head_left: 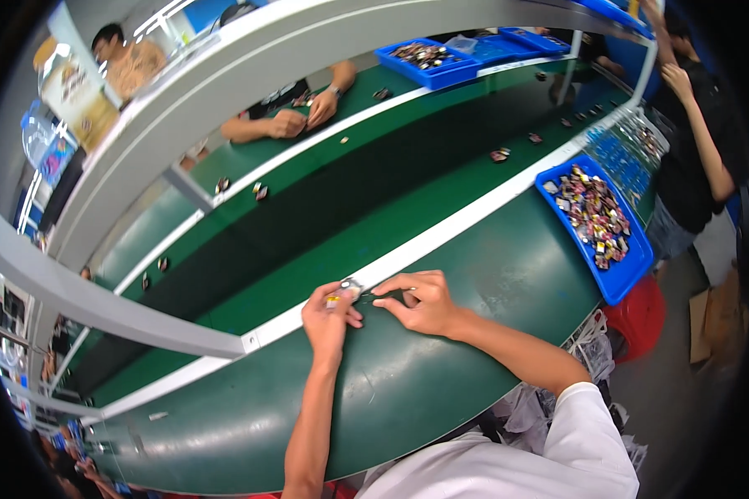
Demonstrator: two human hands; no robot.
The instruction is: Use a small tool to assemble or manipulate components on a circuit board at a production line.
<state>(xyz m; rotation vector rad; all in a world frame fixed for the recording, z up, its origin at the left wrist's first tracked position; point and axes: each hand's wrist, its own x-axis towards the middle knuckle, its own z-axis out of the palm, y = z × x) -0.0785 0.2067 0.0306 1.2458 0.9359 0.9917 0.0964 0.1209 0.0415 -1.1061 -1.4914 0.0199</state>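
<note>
A small metal part (347, 289) with a yellow spot is pinched between the curled fingers of the left hand (329, 312) at the white rail (441, 234) edging the green bench (441, 349). It is touched from the other side by the right hand (420, 301) — thumb and forefinger nearly closed, the rest loosely bent. A blue tray (620, 279) of similar parts lies well apart.

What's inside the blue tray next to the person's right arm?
The blue tray holds a heap of small mixed-colour parts, piled across most of it. Whatever lies beneath the top layer is covered.
</note>
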